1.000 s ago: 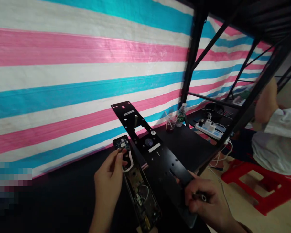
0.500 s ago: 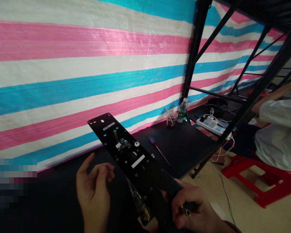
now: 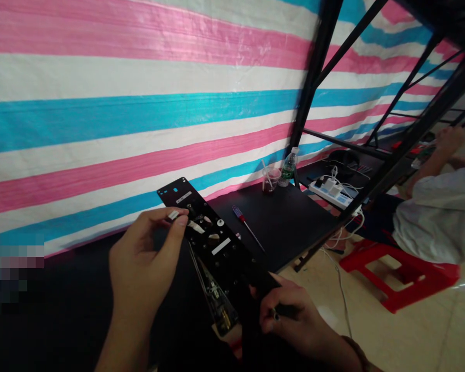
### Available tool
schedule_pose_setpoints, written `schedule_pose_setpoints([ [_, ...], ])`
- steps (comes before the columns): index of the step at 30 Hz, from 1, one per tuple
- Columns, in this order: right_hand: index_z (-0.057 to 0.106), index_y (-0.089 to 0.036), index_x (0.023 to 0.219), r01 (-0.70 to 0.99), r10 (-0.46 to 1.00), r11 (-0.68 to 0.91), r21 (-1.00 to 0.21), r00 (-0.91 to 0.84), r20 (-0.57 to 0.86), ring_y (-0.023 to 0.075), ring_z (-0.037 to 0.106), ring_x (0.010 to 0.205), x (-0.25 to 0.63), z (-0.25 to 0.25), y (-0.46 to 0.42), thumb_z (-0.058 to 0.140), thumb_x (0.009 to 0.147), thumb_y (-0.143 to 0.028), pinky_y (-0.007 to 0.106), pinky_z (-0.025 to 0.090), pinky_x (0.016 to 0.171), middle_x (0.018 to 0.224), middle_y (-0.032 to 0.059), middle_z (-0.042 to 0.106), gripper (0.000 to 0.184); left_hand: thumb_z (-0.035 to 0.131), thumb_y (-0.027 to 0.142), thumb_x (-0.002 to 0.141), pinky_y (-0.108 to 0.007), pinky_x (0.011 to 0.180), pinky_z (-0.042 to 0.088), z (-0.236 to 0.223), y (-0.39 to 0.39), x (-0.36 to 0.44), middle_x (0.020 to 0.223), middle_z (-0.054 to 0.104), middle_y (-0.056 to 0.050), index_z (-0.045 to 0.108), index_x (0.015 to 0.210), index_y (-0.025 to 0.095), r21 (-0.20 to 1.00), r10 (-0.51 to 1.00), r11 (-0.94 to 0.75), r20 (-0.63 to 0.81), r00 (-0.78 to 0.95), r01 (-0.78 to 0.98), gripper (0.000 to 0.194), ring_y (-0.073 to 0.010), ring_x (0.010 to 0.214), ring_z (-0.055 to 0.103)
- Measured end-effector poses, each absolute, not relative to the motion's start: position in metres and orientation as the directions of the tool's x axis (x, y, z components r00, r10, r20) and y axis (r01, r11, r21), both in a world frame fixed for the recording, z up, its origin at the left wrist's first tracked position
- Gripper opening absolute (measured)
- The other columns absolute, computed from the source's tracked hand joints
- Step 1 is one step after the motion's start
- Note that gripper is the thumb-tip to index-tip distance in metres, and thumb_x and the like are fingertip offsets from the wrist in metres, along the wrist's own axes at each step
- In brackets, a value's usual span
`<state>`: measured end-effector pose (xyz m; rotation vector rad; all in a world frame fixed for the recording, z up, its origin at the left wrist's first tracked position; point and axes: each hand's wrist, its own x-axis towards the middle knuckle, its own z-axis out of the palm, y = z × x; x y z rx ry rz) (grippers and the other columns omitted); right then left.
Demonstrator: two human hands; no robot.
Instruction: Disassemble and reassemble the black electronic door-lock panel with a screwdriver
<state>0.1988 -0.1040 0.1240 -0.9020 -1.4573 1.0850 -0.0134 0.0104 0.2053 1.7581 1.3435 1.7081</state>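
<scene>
My left hand (image 3: 139,258) pinches a small white connector (image 3: 173,215) between thumb and forefinger, just off the far left edge of a long black metal plate (image 3: 240,263). A white cable (image 3: 196,226) shows at the plate's cut-out, close to the fingertips. My right hand (image 3: 294,310) is wrapped round the plate's near end, by a short dark post with a hollow tip. Partly hidden underneath lies a narrow black housing (image 3: 220,310) with brass and silver metal parts inside. The plate is tilted over it, so the housing's far part is out of sight.
A screwdriver (image 3: 248,227) with a red and blue handle lies on the black table (image 3: 290,222), right of the plate. Further back stand a plastic cup (image 3: 270,181) and a bottle (image 3: 289,168). A power strip (image 3: 331,194) and a person on a red stool (image 3: 391,279) are at right.
The plate has come left over the housing, exposing the screwdriver. My left hand left the housing's circuit board, opened, then closed on the white connector. The white cable now shows at the plate's cut-out.
</scene>
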Motion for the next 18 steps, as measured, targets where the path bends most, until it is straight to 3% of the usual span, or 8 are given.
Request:
schedule_pose_setpoints([
  [5, 0.073, -0.020, 0.070, 0.034, 0.949, 0.289, -0.957, -0.144, 0.281, 0.0183, 0.063, 0.086, 0.183, 0.103, -0.093, 0.074, 0.081, -0.046, 0.027, 0.051, 0.075, 0.091, 0.0060, 0.067, 0.028, 0.066, 0.029, 0.086, -0.036, 0.093, 0.052, 0.175, -0.021, 0.005, 0.097, 0.074, -0.004, 0.071, 0.092, 0.022, 0.796, 0.815, -0.504, 0.567, -0.121, 0.335, 0.010, -0.0209, 0.095, 0.069],
  [8, 0.073, -0.021, 0.070, 0.047, 0.943, 0.301, -0.952, -0.164, 0.290, 0.0183, 0.065, 0.082, 0.176, 0.094, -0.099, 0.071, 0.083, -0.044, 0.025, 0.052, 0.071, 0.088, 0.0056, 0.068, 0.026, 0.063, 0.025, 0.088, -0.038, 0.097, 0.051, 0.158, -0.033, 0.009, 0.102, 0.073, -0.006, 0.068, 0.095, 0.020, 0.815, 0.791, -0.491, 0.565, -0.234, 0.307, 0.009, -0.0207, 0.101, 0.069],
  [12, 0.071, -0.024, 0.073, 0.087, 0.918, 0.359, -0.929, -0.214, 0.334, 0.0190, 0.068, 0.079, 0.174, 0.085, -0.110, 0.068, 0.085, -0.038, 0.024, 0.054, 0.069, 0.089, 0.0053, 0.071, 0.018, 0.058, 0.029, 0.093, -0.034, 0.085, 0.056, 0.155, -0.035, 0.002, 0.100, 0.074, -0.008, 0.061, 0.098, 0.018, 0.874, 0.760, -0.461, 0.478, -0.440, 0.152, 0.012, -0.0191, 0.093, 0.071],
  [18, 0.069, -0.028, 0.077, 0.138, 0.862, 0.474, -0.870, -0.272, 0.427, 0.0176, 0.069, 0.070, 0.180, 0.074, -0.118, 0.067, 0.085, -0.039, 0.022, 0.055, 0.062, 0.085, 0.0034, 0.070, 0.014, 0.057, 0.030, 0.095, -0.030, 0.077, 0.056, 0.164, -0.029, 0.000, 0.087, 0.073, -0.006, 0.056, 0.094, 0.019, 0.861, 0.769, -0.492, 0.498, -0.401, 0.127, 0.011, -0.0165, 0.082, 0.072],
])
